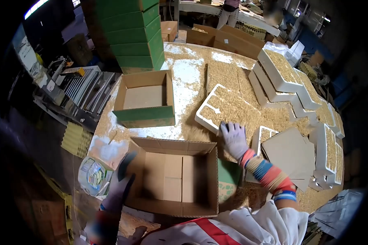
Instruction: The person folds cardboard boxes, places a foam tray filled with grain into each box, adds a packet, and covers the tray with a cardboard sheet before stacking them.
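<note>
An open cardboard box [173, 179] with creased bottom flaps lies right in front of me, its inside bare. My left hand [120, 183], in a glove with dark fingertips, is at the box's left wall with thumb and fingers apart. Beyond the box, my right hand [234, 141], also gloved, has its fingers curled on the near edge of a white tray [208, 118]. Loose straw-coloured shavings cover most of that tray, which sits slightly tilted on the table. Striped bands wrap my right forearm.
A second open box [145, 100], green outside, stands farther back, before a stack of green boxes [133, 36]. Shavings-filled white trays [280, 69] are piled at the right. Grey cardboard sheets [288, 153] lie near my right arm. A person [229, 14] stands in the background.
</note>
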`<action>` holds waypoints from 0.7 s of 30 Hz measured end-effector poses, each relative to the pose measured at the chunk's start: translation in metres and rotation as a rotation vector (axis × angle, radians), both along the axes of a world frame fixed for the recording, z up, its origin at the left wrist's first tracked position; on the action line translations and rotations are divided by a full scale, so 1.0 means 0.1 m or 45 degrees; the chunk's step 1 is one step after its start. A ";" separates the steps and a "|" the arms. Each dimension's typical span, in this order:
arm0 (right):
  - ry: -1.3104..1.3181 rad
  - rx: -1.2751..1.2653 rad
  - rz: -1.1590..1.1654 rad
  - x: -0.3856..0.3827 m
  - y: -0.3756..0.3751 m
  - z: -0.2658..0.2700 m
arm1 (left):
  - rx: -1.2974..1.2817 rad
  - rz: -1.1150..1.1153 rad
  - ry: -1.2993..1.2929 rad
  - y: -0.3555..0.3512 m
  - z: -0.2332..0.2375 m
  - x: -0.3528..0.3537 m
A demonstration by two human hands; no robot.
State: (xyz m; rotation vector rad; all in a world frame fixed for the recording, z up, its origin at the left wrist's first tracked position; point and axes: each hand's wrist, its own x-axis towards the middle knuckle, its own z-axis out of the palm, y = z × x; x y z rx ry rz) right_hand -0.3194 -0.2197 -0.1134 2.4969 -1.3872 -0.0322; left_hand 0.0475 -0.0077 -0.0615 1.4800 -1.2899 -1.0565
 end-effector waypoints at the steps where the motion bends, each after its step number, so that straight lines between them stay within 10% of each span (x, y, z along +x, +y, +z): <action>1: 0.037 -0.075 -0.025 0.02 0.14 -0.05 | 0.026 0.023 0.066 0.03 0.04 -0.05; 9: -0.186 -0.100 -0.017 -0.05 -0.13 0.33 | -0.064 -0.031 0.123 0.12 0.24 -0.15; 15: -0.401 -0.366 0.166 0.36 1.22 1.87 | -0.192 0.219 0.592 0.05 -0.13 -0.18; 19: -0.466 -0.385 0.416 0.70 2.18 2.34 | -0.320 0.179 0.151 -0.07 -0.39 -0.08; 21: -0.584 -0.245 0.514 0.78 2.51 2.31 | -0.353 -0.128 0.625 -0.10 -0.36 0.01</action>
